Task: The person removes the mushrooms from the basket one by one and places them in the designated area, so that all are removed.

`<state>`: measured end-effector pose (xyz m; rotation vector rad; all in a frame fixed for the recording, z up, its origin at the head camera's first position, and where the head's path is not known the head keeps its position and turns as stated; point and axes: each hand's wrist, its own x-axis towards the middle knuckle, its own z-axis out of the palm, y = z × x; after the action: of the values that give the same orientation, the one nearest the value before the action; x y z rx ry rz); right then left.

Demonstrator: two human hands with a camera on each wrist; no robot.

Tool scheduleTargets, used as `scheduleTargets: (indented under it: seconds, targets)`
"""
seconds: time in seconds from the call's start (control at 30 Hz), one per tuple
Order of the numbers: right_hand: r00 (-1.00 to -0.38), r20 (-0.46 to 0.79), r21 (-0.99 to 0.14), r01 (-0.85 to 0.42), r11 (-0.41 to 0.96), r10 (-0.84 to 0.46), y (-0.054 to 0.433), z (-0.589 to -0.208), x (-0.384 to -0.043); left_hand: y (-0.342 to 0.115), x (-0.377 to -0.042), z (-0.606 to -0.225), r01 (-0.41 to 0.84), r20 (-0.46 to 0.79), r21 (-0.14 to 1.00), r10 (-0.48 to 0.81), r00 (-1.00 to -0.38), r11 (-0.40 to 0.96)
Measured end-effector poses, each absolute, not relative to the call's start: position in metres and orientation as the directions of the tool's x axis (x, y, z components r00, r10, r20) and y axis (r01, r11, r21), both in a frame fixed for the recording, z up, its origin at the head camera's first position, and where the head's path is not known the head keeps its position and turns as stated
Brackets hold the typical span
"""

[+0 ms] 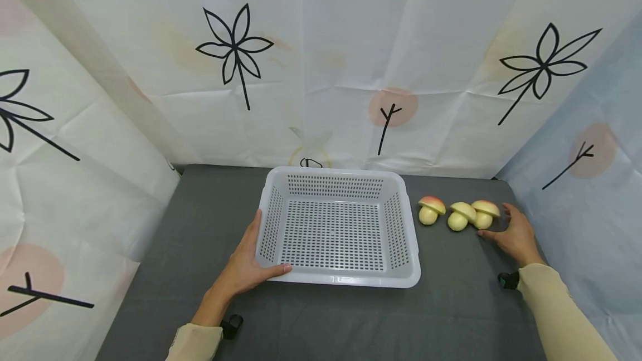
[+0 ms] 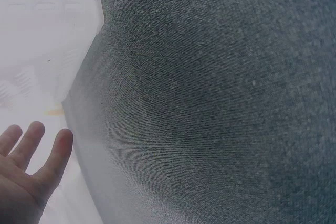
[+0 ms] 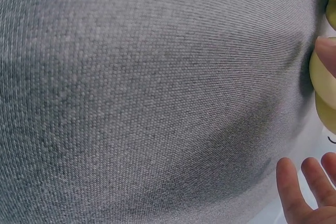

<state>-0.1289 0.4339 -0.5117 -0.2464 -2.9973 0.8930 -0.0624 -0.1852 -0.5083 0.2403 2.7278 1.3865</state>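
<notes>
A white perforated plastic basket stands on the grey cloth-covered table. My left hand is at its near left corner, thumb along the front rim and straight fingers along the left side. The left wrist view shows spread fingers beside the basket's pale wall. Right of the basket lie three toy mushrooms: one with a reddish cap, a yellowish one, and another reddish-capped mushroom. My right hand reaches around the rightmost mushroom, thumb at its near side and fingers spread beyond it.
White printed cloth hangs behind the table, with more cloth along the left and a bluish cloth wall close to my right arm. The grey table extends in front of the basket. A dark strap band sits at each wrist.
</notes>
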Motion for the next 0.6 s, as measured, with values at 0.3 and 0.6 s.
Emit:
scheduleTargets:
  seconds: [0.3,0.6]
  targets:
    - [-0.989,-0.027,-0.545,0.137,0.827,0.146,0.435,-0.512,-0.128,-0.186,-0.063,-0.506,0.118,0.015,0.789,0.172,-0.985,0.603]
    - [-0.988,0.009,-0.546,0.126,0.828,0.157,0.428,-0.500,-0.121,-0.189,-0.060,-0.502,0.117,0.018,0.750,0.157,-0.987,0.652]
